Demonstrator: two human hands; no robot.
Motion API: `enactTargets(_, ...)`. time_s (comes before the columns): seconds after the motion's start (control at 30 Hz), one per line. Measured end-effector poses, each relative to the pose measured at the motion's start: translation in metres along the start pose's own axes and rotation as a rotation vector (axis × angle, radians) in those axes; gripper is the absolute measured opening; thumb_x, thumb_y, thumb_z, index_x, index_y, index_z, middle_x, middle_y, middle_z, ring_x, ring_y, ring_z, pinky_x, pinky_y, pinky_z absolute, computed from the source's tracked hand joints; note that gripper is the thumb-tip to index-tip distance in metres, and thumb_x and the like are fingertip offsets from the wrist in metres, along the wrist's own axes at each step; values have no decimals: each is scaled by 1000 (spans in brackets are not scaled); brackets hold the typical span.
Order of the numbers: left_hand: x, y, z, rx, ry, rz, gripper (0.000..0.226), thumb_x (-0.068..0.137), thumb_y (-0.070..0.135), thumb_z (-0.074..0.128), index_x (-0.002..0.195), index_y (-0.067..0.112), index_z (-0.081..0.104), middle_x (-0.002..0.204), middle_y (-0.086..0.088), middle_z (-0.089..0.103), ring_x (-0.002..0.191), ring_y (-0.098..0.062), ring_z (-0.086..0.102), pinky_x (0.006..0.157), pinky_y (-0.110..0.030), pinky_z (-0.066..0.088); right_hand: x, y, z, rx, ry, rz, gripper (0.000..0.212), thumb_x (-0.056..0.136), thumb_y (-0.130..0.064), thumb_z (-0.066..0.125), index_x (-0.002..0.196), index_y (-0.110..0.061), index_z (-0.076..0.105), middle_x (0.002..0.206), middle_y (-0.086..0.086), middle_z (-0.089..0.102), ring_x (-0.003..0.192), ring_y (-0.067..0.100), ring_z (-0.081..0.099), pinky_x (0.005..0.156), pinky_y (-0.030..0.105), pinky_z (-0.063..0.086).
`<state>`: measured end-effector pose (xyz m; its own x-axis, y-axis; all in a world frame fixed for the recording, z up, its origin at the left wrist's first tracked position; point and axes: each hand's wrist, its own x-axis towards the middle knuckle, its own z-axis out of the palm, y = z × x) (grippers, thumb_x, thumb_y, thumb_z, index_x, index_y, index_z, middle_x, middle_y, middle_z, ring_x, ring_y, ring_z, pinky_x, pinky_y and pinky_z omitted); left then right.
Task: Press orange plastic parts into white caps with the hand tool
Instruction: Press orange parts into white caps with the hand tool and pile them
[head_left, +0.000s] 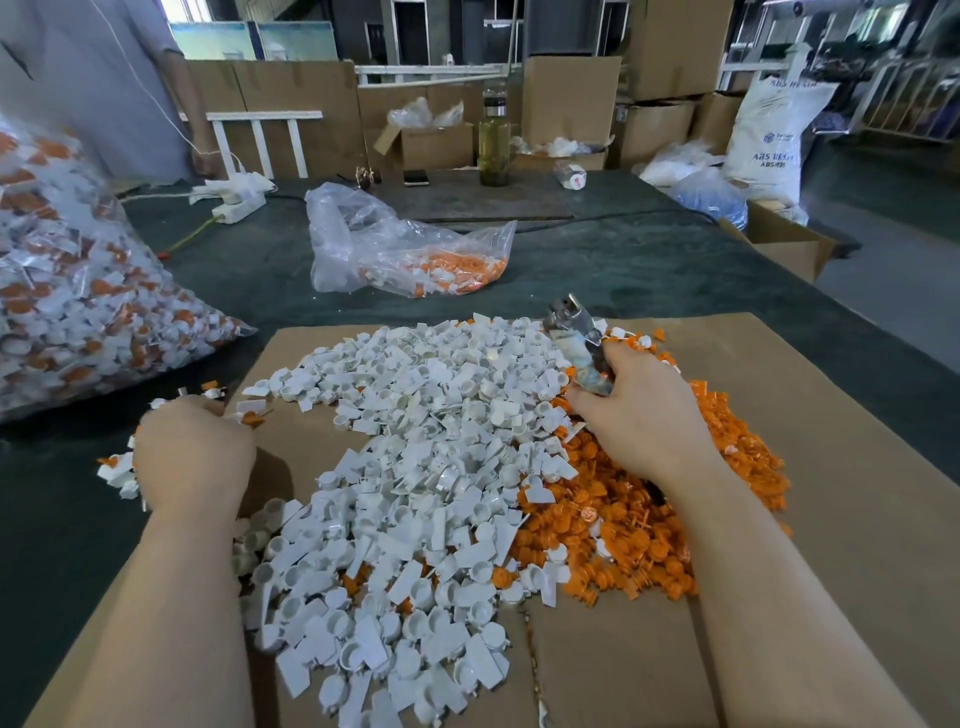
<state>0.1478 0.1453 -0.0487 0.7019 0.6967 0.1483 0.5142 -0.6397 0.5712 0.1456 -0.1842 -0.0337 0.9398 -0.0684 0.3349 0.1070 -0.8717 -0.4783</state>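
At centre right, the hand tool is gripped by the right hand; the left hand grasp cannot be told. Loose white caps could be scattered if brushed.

Head-worn wide-angle view, looking forward and down from close above the bench. Both forearms enter from the lower edge.

A dark green counter fills the room's middle; behind it stand stacked cardboard boxes, beyond them bright windows; grey floor lies right.
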Motion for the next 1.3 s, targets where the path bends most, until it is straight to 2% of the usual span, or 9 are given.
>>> enactTargets(0.1, -5, 5, -1, -29, 16, 69, 29, 93, 8, 58, 121, 8, 67, 122, -22, 57, 103, -41, 57, 82, -48, 47, 0, 2, 0, -1, -7, 13, 21, 88, -32, 61, 74, -26, 47, 68, -7, 55, 59, 9, 51, 46, 26, 32)
enactTargets(0.3, -8, 17, 3, 86, -222, 77, 29, 96, 8, 49, 120, 7, 67, 109, -19, 64, 83, -27, 52, 70, -40, 44, 1, 6, 1, -68, -20, 87, 23, 88, -34, 60, 74, -26, 44, 68, -7, 54, 60, 9, 51, 46, 26, 30)
enactTargets(0.43, -6, 13, 2, 167, -168, 26, 30, 96, 8, 48, 121, -4, 59, 130, -29, 53, 118, -43, 50, 90, -51, 46, 1, 8, 0, -134, -30, 150, 23, 88, -33, 58, 73, -26, 41, 70, -4, 54, 61, 12, 51, 46, 25, 32)
enactTargets(0.53, -6, 14, 4, 184, -137, 53, 38, 97, 14, 50, 133, 2, 53, 133, -28, 49, 121, -43, 48, 91, -51, 45, 0, 8, 0, -217, -31, 209, 24, 88, -36, 57, 75, -25, 40, 70, -5, 50, 59, 11, 46, 44, 24, 31)
enactTargets(0.6, -6, 17, 7, 103, -125, 126, 38, 96, 18, 53, 132, 9, 57, 126, -21, 57, 113, -37, 54, 86, -48, 47, -1, 9, 1, -293, -35, 254, 23, 87, -36, 58, 77, -24, 41, 70, -5, 48, 57, 12, 44, 44, 23, 30)
enactTargets(0.7, -15, 28, 11, -37, -194, 229, 20, 95, 31, 60, 110, 21, 67, 91, 1, 64, 72, -15, 56, 57, -28, 42, -3, 9, 4, -375, -56, 305, 25, 85, -35, 62, 78, -23, 42, 70, -4, 47, 55, 12, 42, 43, 23, 27)
enactTargets(0.83, -28, 42, 22, -145, -435, 302, 20, 92, 48, 62, 101, 31, 56, 87, 12, 57, 77, -12, 60, 63, -28, 48, -3, 8, 9, -427, -101, 300, 30, 84, -31, 64, 70, -24, 39, 70, -4, 52, 56, 11, 47, 43, 23, 27)
enactTargets(1.0, -34, 47, 26, -200, -484, 346, 2, 95, 30, 64, 97, 30, 63, 81, 14, 66, 69, -3, 59, 53, -20, 44, -2, 6, 9, -436, -122, 293, 34, 84, -31, 67, 69, -24, 37, 72, -4, 51, 57, 11, 48, 43, 24, 28)
enactTargets(1.3, -41, 52, 22, -378, -470, 256, 14, 90, 7, 68, 97, 18, 70, 73, 1, 69, 35, -1, 55, 32, -15, 40, -1, 6, 11, -399, -91, 298, 26, 84, -31, 68, 76, -24, 44, 71, -4, 51, 58, 12, 50, 43, 24, 32)
